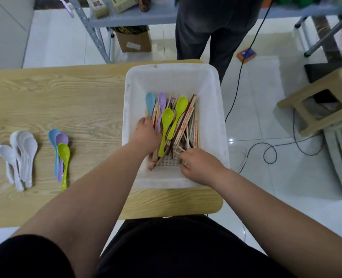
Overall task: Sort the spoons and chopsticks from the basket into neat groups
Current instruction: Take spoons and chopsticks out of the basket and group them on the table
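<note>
Bamboo chopsticks (188,121) lie heaped in the white basket (212,101), their long axes running roughly away from the person. Two green spoons (167,125) lie on top, and a blue spoon (150,102) and a purple spoon (162,101) lie at the pile's left edge, bowls at the far end. The right grip (200,167) sits at the sticks' near ends, fingers curled and pinching a few tips. The left grip (146,133) presses into the pile's left flank beside the blue spoon. Its fingers are buried, so I cannot tell whether it grasps anything. On the worktop (76,97), well left of the basket, lie a fan of white spoons (22,155) and a coloured trio (61,155). Since the sticks point at the right grip, a straight pull toward the body looks the natural draw.
</note>
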`<state>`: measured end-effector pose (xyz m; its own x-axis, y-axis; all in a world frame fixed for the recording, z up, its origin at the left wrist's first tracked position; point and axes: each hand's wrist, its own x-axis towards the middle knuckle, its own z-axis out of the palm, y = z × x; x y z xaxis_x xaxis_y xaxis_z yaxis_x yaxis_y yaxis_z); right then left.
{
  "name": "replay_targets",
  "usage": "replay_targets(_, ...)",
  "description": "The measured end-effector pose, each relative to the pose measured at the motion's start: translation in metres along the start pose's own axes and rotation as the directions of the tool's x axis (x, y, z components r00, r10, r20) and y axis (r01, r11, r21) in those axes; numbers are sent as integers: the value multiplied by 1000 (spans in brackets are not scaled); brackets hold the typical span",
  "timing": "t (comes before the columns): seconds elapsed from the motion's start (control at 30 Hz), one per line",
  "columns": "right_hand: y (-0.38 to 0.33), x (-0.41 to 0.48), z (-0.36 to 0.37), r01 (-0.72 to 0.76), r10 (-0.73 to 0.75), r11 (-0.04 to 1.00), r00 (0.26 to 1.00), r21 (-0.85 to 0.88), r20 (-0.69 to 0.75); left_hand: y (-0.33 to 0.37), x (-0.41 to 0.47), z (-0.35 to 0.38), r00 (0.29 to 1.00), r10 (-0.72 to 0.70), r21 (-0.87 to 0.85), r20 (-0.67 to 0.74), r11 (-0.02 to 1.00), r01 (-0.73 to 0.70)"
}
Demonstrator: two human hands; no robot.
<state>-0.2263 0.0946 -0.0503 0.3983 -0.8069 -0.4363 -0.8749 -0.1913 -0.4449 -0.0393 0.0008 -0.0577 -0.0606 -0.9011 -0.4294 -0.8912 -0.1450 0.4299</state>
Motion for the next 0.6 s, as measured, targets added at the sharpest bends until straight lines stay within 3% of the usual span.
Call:
replay_targets(0.2, -5, 23, -3, -63, 66, 997, 995, 48, -70, 21, 36, 0, 995, -95, 198, 16, 976, 90)
replay_targets(0.4, -13, 75, -26, -226, 264, 956, 941, 187, -214, 23, 49, -3, 989, -112, 199, 95, 976, 92)
replay_targets(0.6, -13, 115, -26, -389, 409, 909, 899, 147, -154, 11, 40, -3, 987, -128, 102, 95, 988, 118)
